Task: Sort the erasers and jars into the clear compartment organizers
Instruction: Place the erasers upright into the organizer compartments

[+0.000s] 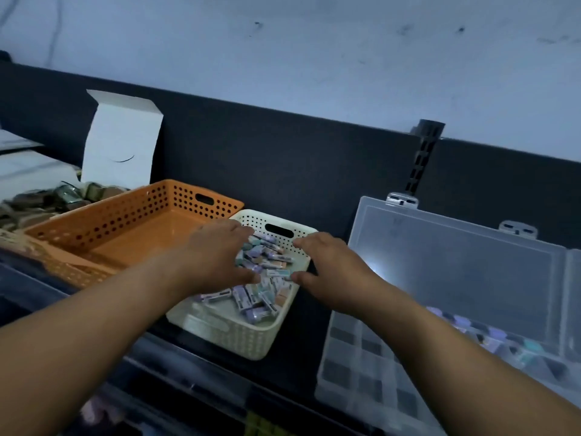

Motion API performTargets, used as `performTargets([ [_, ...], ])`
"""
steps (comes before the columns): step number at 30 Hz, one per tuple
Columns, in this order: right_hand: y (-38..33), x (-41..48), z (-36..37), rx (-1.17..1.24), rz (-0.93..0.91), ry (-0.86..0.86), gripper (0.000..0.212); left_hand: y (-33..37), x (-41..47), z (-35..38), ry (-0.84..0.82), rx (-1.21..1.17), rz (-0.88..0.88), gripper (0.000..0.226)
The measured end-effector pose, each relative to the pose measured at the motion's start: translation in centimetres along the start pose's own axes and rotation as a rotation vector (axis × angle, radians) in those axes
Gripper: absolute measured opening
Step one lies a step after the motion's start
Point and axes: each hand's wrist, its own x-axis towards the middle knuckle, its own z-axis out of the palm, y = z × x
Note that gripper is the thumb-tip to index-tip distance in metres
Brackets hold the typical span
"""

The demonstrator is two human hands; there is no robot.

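A cream perforated basket (pixel 239 338) in the middle of the dark table holds a heap of small wrapped erasers (pixel 261 287) in purple, teal and peach. My left hand (pixel 217 253) hovers over the basket's left side, fingers spread, holding nothing. My right hand (pixel 333 269) reaches over the basket's right rim, fingers apart and curved, holding nothing. A clear compartment organizer (pixel 371 366) lies open at the right, its lid (pixel 456 272) standing up. Some erasers (pixel 490 338) lie in its far compartments. The image is blurred.
An orange perforated basket (pixel 103 221) stands left of the cream one, its inside bare. Behind it are a white open carton (pixel 122 143) and a pile of small jars (pixel 63 196). A dark panel runs along the back. Another clear organizer (pixel 195 391) lies at the front edge.
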Motion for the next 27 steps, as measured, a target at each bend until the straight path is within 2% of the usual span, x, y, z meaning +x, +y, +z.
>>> performTargets([
  [5,-3.2,3.5,2.4,-0.045,-0.008,-0.109,0.070,-4.6,-0.6,0.3,-0.045,0.005,-0.026,0.083],
  [9,-5.2,5.3,4.0,-0.088,0.038,-0.241,0.065,-6.1,-0.3,1.1,-0.081,-0.034,0.012,0.087],
  [12,-6.3,6.1,5.2,-0.271,0.098,-0.356,0.064,-6.9,0.1,1.9,-0.084,-0.070,0.021,0.090],
  [16,-7.5,6.5,5.5,-0.406,0.130,-0.391,0.063,-7.1,0.1,2.1,-0.076,-0.100,0.031,0.089],
  [19,-8.0,7.0,5.7,-0.384,0.119,-0.421,0.049,-6.9,-0.1,1.9,-0.079,-0.092,0.048,0.089],
  [24,-8.0,6.9,6.5,-0.134,0.064,-0.414,0.020,-7.2,0.1,2.1,-0.087,-0.086,0.069,0.089],
  [27,-8.0,6.8,6.5,-0.070,0.053,-0.409,0.014,-7.2,0.0,2.1,-0.096,-0.089,0.069,0.088],
])
